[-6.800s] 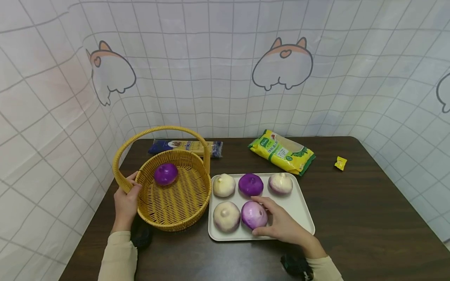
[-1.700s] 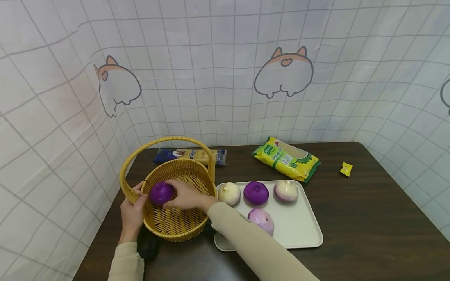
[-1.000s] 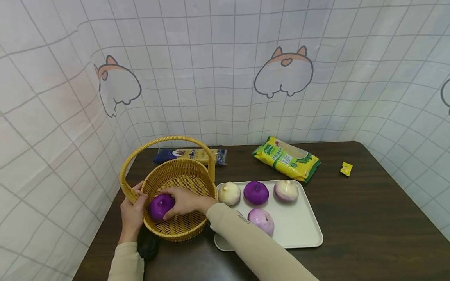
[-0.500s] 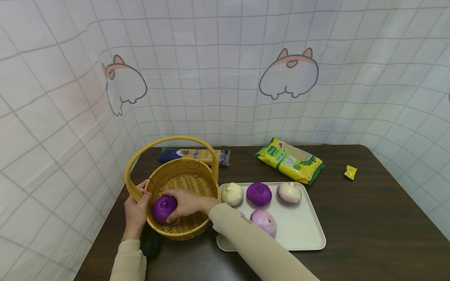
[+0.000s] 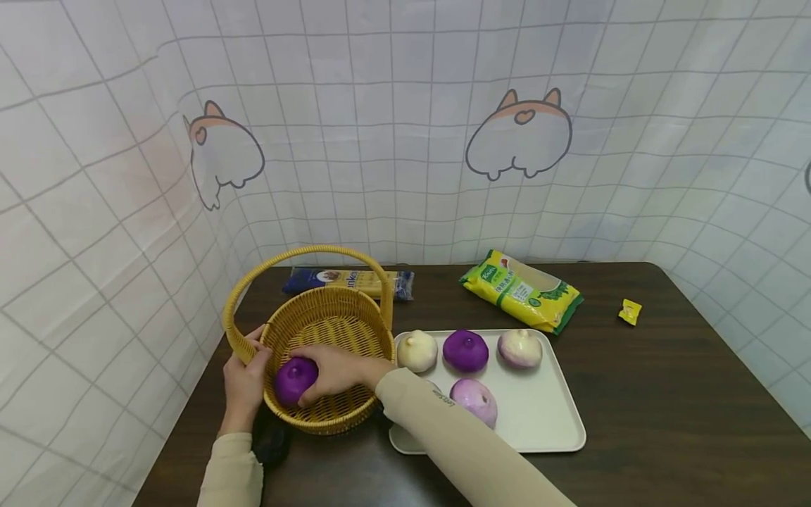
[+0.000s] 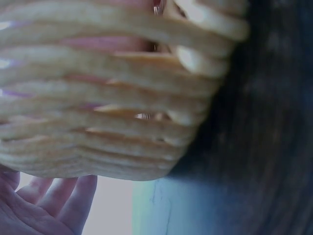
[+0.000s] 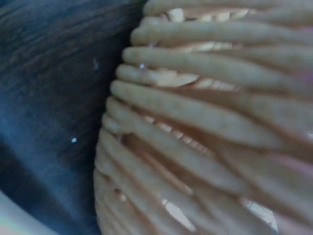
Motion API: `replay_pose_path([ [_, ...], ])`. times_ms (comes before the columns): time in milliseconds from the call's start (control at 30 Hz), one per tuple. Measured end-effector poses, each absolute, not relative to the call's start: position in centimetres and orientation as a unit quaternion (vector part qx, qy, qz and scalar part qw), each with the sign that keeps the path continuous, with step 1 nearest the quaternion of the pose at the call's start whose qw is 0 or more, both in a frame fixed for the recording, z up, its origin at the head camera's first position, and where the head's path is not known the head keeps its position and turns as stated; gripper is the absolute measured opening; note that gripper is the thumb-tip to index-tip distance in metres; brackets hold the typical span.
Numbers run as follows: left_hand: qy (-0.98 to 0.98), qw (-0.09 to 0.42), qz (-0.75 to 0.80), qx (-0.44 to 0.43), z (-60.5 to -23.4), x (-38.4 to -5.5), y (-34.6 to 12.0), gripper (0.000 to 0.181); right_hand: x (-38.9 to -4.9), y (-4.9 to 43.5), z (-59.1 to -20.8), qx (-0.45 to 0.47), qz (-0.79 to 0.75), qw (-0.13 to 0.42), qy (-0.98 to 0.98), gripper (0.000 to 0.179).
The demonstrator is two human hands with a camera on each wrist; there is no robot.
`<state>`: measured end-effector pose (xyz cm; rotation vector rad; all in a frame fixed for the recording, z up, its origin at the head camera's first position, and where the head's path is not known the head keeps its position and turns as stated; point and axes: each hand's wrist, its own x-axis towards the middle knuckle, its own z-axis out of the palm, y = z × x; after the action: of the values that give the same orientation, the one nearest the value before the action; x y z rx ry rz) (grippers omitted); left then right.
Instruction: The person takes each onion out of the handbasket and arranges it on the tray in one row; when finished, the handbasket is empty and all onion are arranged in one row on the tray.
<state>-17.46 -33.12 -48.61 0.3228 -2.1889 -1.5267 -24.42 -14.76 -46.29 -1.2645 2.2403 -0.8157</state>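
One purple onion (image 5: 295, 380) is gripped by the right hand (image 5: 336, 370) inside the basket (image 5: 355, 320) — its rim is held by the left hand (image 5: 243, 380) — while four onions (image 5: 465, 350) are left on the tray (image 5: 545, 415).

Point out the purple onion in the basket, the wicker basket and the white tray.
purple onion (image 5: 293, 380), head view, its rounded top.
wicker basket (image 5: 329, 296), head view, far rim.
white tray (image 5: 545, 415), head view, bare right part.
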Motion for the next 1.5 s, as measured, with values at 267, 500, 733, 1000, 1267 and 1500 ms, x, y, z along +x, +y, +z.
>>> replay_pose_path([
  [267,-0.794,0.212,-0.556,0.126,-48.2,-17.7,-32.8,0.013,-25.0,-13.3,-45.1,-0.419,-0.291,0.223,0.831,0.088],
  [500,-0.794,0.218,-0.553,0.127,-48.3,-17.6,-32.8,0.016,-25.2,-12.2,-44.2,-0.424,-0.296,0.209,0.83,0.088],
  [733,-0.793,0.22,-0.552,0.131,-48.9,-17.2,-32.7,0.014,-24.4,-11.2,-43.4,-0.442,-0.28,0.19,0.83,0.086],
  [1000,-0.798,0.233,-0.54,0.132,-48.8,-17.2,-32.8,0.012,-23.6,-8.7,-41.6,-0.434,-0.316,0.179,0.825,0.087],
  [1267,-0.805,0.218,-0.533,0.141,-48.2,-17.2,-33.1,0.019,-22.8,-5.5,-40.8,-0.412,-0.362,0.178,0.817,0.086],
  [1500,-0.803,0.217,-0.536,0.142,-48.3,-17.3,-32.8,0.019,-22.0,-2.6,-41.1,-0.393,-0.379,0.159,0.823,0.085],
])
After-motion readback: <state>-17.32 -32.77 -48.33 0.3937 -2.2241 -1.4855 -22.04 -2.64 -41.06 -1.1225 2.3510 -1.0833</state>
